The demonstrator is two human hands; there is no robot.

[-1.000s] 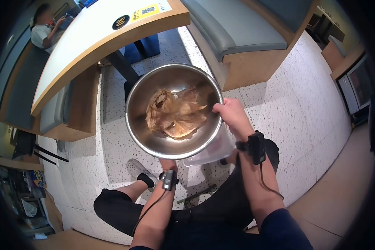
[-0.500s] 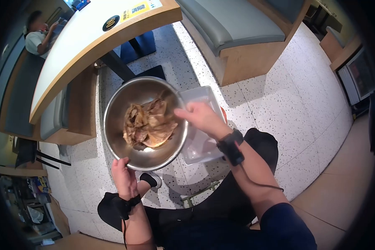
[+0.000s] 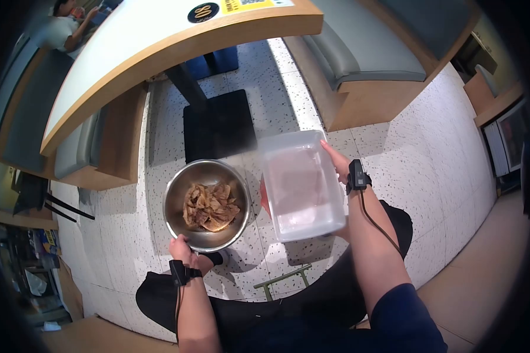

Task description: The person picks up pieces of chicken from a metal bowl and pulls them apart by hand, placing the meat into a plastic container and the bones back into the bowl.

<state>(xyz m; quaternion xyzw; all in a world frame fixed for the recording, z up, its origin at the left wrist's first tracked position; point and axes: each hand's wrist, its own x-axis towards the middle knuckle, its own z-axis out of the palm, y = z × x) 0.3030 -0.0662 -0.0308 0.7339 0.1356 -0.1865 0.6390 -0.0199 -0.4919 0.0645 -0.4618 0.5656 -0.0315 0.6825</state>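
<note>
In the head view, my left hand [image 3: 183,249] is closed on the near rim of a round stainless steel bowl [image 3: 237,230]. Brown, crinkled pieces of food [image 3: 209,207] lie heaped in the bowl. To its right, a rectangular translucent plastic container [image 3: 303,188] is tilted, its open inside facing me with only a shiny, wet-looking bottom. My right hand [image 3: 337,160] grips the container's right edge, thumb on the rim and the other fingers hidden behind the wall. Something red [image 3: 264,197] peeks out behind the container's left side.
A white table [image 3: 129,53] with a wooden edge stands ahead, its black base plate [image 3: 219,123] on the speckled floor [image 3: 123,253]. Grey-cushioned benches [image 3: 371,53] flank it. A green metal frame [image 3: 282,281] shows near my legs. Another person [image 3: 70,29] sits at the far left.
The bowl has gone lower, still in my left hand. My right hand has left the bowl's right rim and taken hold of the plastic container, which now appears raised and tilted.
</note>
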